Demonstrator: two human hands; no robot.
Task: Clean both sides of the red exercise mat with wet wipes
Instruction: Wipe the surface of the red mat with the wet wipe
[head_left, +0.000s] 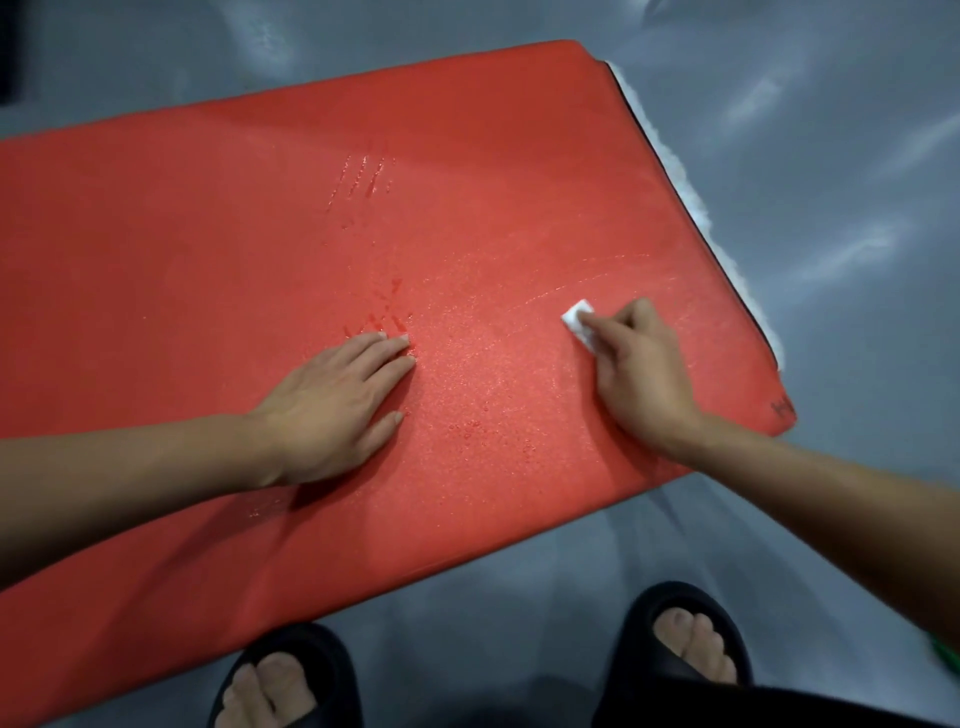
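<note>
Two feet in black slippers stand on the grey floor at the mat's near edge. The red mat lies flat before the person, its long axis running left to right. The left hand presses flat, fingers straight, steadying it. The right hand, nearer the mat's right end, pinches a folded wet wipe against the surface. Unwiped mat stretches away leftward, so strokes probably should travel that way.

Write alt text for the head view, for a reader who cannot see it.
A person's right hand presses a small folded white wet wipe onto a red exercise mat speckled with water droplets, while the left hand rests flat on it. The mat lies on a grey floor, with two black sandals below.
</note>
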